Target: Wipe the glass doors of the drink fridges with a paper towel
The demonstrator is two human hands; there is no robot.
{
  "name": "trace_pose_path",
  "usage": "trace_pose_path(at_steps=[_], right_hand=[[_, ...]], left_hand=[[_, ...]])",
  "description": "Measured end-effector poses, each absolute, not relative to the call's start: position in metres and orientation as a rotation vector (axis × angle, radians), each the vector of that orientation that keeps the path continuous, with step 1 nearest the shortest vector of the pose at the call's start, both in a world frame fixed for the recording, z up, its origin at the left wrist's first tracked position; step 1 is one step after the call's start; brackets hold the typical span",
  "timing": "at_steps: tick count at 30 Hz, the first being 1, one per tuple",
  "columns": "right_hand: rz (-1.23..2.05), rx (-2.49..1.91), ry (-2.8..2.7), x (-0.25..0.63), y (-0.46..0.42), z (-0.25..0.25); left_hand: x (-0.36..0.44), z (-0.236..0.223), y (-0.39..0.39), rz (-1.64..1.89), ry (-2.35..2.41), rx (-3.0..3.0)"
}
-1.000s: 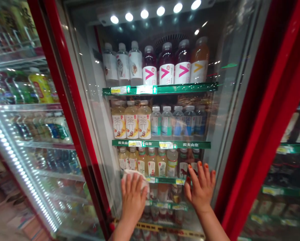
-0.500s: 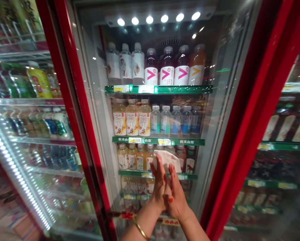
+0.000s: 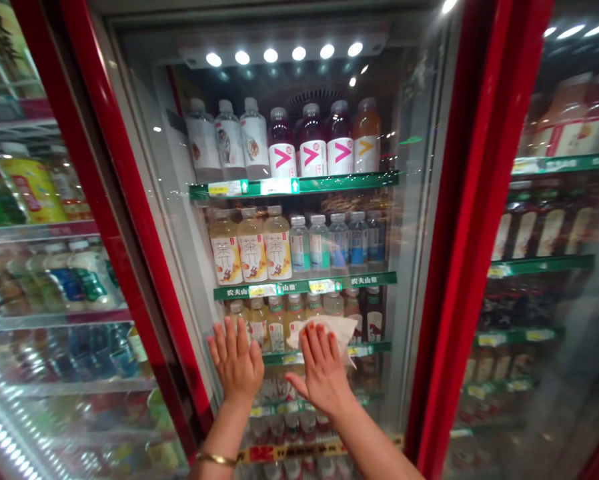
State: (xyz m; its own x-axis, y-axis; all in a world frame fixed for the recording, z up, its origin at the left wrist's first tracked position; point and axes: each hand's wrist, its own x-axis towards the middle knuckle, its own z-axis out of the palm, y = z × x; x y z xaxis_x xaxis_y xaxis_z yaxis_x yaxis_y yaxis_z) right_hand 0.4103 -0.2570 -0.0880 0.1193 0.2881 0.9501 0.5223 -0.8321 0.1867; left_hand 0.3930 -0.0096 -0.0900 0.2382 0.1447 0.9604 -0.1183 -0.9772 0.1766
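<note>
My right hand [image 3: 324, 367] lies flat over a white tissue [image 3: 348, 333], fingers stretched upward, and presses it toward the glass door [image 3: 409, 220] of a drinks fridge. Part of the tissue is hidden under the fingers; its loose edge sticks out to the right. To the left, my left hand [image 3: 237, 360] is open and flat, palm toward the same glass, with nothing in it; whether it touches the pane I cannot tell. A gold bangle [image 3: 216, 459] is on my left wrist. Behind the glass, several bottles [image 3: 278, 247] stand in rows on shelves with green edge strips [image 3: 304, 285].
Red door frames [image 3: 472, 253] run down both sides of the pane. On the left, another cooler with bottles [image 3: 29, 183] and a bright light strip [image 3: 2, 427] shows. More bottles [image 3: 549, 227] stand behind glass on the right. A yellow and red strip [image 3: 279, 452] crosses low down.
My hands were close together with the tissue above them. Now they are apart: the left has moved left and spread flat, the right lies over the tissue. The view has shifted right.
</note>
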Motion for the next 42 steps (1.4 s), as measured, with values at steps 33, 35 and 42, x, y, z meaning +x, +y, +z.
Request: trace_pose_path(at_steps=[33,35,42], right_hand=[[-1.755,-2.193,-0.129,0.432,-0.322,-0.15],[-1.724,-2.223,-0.21,0.441,-0.294,-0.145],[-1.783,-2.238,-0.801,0.393,-0.279,-0.186]], left_hand=[[0.388,-0.081,-0.02,2.073,-0.113,2.27],[0.388,-0.082,-0.019,2.069,-0.096,2.29],[0.387,-0.082,-0.017,2.088,-0.115,2.29]])
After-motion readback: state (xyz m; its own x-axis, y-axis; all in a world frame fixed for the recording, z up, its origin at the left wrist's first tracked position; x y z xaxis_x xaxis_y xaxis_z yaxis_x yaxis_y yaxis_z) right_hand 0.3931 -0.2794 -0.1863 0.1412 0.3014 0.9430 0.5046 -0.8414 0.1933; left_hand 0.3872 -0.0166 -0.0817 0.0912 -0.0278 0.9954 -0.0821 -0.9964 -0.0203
